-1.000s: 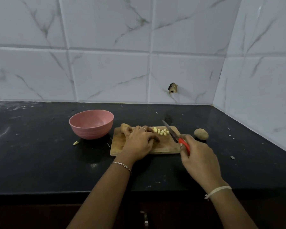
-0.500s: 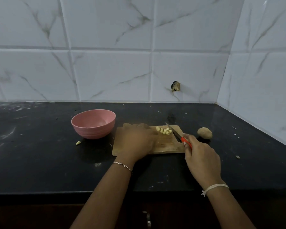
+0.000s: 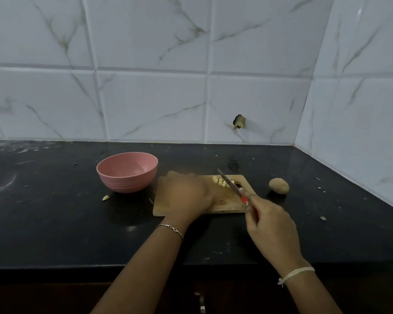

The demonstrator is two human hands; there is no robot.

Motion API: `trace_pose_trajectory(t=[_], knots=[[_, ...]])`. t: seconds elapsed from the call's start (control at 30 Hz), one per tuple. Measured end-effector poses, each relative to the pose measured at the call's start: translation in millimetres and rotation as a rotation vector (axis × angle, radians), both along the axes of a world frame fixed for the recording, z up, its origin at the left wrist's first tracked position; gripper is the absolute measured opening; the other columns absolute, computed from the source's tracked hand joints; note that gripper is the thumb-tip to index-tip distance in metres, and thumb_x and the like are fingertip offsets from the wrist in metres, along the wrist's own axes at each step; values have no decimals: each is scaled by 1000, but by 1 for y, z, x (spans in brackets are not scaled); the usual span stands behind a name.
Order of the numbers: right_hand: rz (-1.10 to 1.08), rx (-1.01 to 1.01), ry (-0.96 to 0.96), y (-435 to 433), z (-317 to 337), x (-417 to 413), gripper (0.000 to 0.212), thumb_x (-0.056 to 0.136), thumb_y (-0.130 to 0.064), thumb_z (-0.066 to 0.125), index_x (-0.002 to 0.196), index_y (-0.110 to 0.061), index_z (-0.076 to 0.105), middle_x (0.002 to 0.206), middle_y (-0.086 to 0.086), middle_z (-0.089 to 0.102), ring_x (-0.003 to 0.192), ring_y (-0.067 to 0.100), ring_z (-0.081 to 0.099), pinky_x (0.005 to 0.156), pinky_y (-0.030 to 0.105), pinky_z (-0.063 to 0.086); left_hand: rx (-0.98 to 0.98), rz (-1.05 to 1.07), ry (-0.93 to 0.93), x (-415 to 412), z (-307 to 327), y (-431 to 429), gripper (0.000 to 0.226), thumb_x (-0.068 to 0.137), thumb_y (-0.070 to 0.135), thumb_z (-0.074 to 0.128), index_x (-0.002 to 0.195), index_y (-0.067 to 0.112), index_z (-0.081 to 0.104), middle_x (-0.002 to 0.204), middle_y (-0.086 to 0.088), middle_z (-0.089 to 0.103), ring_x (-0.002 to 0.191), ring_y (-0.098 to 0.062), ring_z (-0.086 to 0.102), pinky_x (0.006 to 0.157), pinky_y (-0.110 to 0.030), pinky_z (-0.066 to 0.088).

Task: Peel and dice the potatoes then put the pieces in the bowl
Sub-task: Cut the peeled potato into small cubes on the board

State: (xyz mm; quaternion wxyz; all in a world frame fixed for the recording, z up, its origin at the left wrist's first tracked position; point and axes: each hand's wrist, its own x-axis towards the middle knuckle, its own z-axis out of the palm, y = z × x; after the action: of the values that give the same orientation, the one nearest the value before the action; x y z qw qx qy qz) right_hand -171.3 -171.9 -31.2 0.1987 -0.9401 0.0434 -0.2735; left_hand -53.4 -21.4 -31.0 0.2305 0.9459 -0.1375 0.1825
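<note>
A wooden cutting board [image 3: 227,201] lies on the black counter. My left hand [image 3: 186,196] rests on its left half, blurred, fingers curled over a potato [image 3: 171,173] of which only a tan end shows at the far edge. Small pale diced pieces [image 3: 219,181] sit at the board's far right. My right hand [image 3: 270,223] grips the red handle of a knife [image 3: 228,182], whose blade slants over the diced pieces. The pink bowl [image 3: 127,185] stands left of the board and looks empty. A whole unpeeled potato [image 3: 278,185] lies right of the board.
One pale potato scrap [image 3: 106,197] lies on the counter [image 3: 55,211] in front of the bowl. Tiled walls close the back and the right side, meeting in a corner. The counter's front edge runs just below my forearms.
The knife blade has swung left, from beside the diced pieces to over them. My left hand has shifted on the board and now hides most of the potato.
</note>
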Motion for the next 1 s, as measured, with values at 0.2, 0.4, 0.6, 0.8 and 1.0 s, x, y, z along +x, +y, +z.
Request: trace_pose_trajectory(t=[0.2, 0.4, 0.6, 0.8, 1.0], knots=[[35, -49, 51, 11, -6, -11, 41, 101, -35, 43, 141, -45, 42, 88, -18, 58, 62, -3, 48, 52, 13, 34, -82, -16, 43, 1, -1, 6, 11, 79, 42, 67, 81, 34, 74, 106, 13, 63, 115, -18, 40, 100, -53, 39], [47, -72, 78, 16, -3, -16, 42, 102, -37, 39, 143, -45, 37, 92, -19, 53, 78, -1, 49, 68, 13, 40, -87, -11, 60, 0, 0, 8, 12, 81, 41, 68, 85, 33, 76, 110, 12, 62, 117, -17, 39, 100, -49, 38], [51, -191, 171, 21, 4, -14, 47, 103, -31, 39, 148, -40, 29, 115, -12, 60, 100, 5, 58, 80, 22, 47, -101, -16, 63, 2, -2, 7, 11, 81, 40, 68, 84, 32, 75, 111, 12, 62, 119, -16, 40, 98, -44, 42], [89, -385, 292, 36, 7, -6, 58, 100, -20, 49, 151, -25, 22, 125, -1, 56, 107, 15, 58, 82, 29, 47, -90, -20, 57, 5, -3, 6, 11, 80, 42, 69, 80, 33, 74, 108, 12, 62, 118, -17, 43, 98, -49, 41], [93, -329, 317, 35, 18, -4, 48, 98, -19, 52, 143, -27, 37, 120, -1, 57, 106, 16, 58, 83, 31, 48, -75, -12, 63, 5, -3, 6, 10, 80, 42, 68, 79, 33, 73, 103, 14, 63, 118, -17, 41, 100, -52, 38]])
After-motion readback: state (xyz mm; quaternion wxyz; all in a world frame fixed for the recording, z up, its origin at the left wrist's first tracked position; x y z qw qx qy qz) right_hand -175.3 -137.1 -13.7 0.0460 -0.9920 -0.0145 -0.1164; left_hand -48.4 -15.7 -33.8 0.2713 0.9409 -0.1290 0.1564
